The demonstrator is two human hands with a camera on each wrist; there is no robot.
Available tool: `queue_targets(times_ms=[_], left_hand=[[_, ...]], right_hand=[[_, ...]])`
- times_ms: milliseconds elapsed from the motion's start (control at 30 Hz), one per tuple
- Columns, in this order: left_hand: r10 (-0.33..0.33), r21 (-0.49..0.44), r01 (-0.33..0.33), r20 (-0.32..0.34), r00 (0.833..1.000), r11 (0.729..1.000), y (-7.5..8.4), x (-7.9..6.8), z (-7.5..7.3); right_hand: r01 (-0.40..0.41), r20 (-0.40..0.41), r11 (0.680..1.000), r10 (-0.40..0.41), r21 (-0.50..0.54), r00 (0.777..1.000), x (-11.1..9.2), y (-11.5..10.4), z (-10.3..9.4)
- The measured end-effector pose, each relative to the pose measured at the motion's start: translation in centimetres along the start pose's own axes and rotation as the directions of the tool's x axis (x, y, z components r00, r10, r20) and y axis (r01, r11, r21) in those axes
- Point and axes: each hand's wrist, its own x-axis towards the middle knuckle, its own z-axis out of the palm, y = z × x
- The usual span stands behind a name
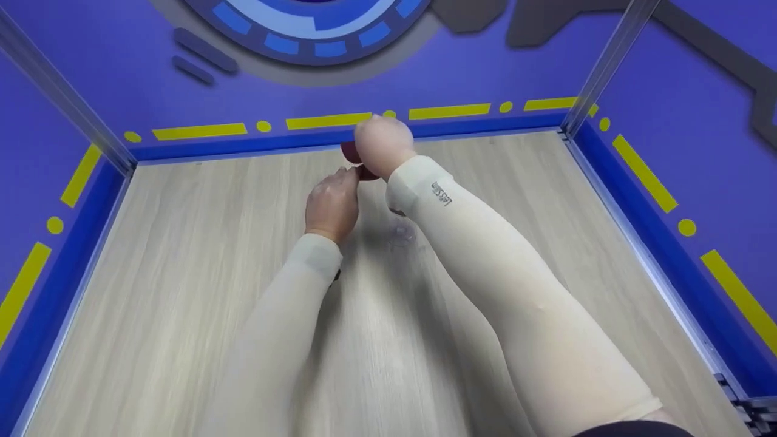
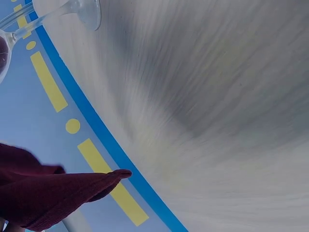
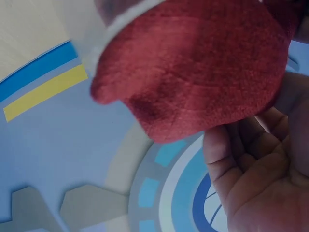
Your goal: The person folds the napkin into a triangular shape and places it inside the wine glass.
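Observation:
Between the two hands, near the back wall, is a dark red cloth (image 1: 351, 152). My left hand (image 1: 332, 203) grips its near side, and a loose fold (image 2: 72, 193) hangs down in the left wrist view. My right hand (image 1: 383, 141), farther forward and back-of-hand up, grips the cloth as well. A clear stemmed glass (image 2: 41, 21) is held off the table, its foot (image 1: 400, 233) towards me and dark red showing in its bowl. I cannot tell which hand bears it. In the right wrist view, curled fingers (image 3: 222, 154) lie against the cloth's edge.
Below the hands is a light wood-grain table (image 1: 200, 291). Blue-purple panels with yellow dashes (image 1: 328, 121) enclose its back and sides, joined by metal corner posts (image 1: 613, 60). Dark hardware (image 1: 756, 413) sits at the right front edge.

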Motion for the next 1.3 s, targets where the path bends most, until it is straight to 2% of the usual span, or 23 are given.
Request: queue_targets(times_ms=[200,333,500,800,1100,1300], left_hand=[[0.015,0.010,-0.014,-0.029,0.999,1.000,-0.1,-0.1,0.0],[0.004,0.007,-0.004,-0.023,1.000,1.000,0.0,-0.1,0.0],[-0.004,-0.015,0.004,-0.003,1.000,1.000,0.0,-0.1,-0.1],[-0.016,-0.025,0.017,0.034,0.999,1.000,-0.1,-0.1,-0.2],[0.024,-0.024,-0.024,-0.007,1.000,0.999,-0.3,-0.3,-0.1],[0.005,-0.017,-0.004,0.025,1.000,1.000,-0.2,-0.3,-0.3]], right_hand=[[0.025,-0.054,0.999,-0.024,0.021,0.998,-0.2,0.5,-0.2],[0.066,-0.108,0.998,-0.064,0.019,0.992,-0.6,1.3,-0.4],[0.143,-0.212,0.990,-0.143,-0.018,0.967,-1.2,2.5,-0.1],[0.252,-0.305,0.962,-0.271,-0.101,0.913,-2.5,4.5,0.4],[0.258,-0.395,0.963,-0.265,-0.074,0.880,-4.5,6.6,1.1],[0.296,-0.405,0.954,-0.291,-0.052,0.867,-5.6,8.0,1.5]])
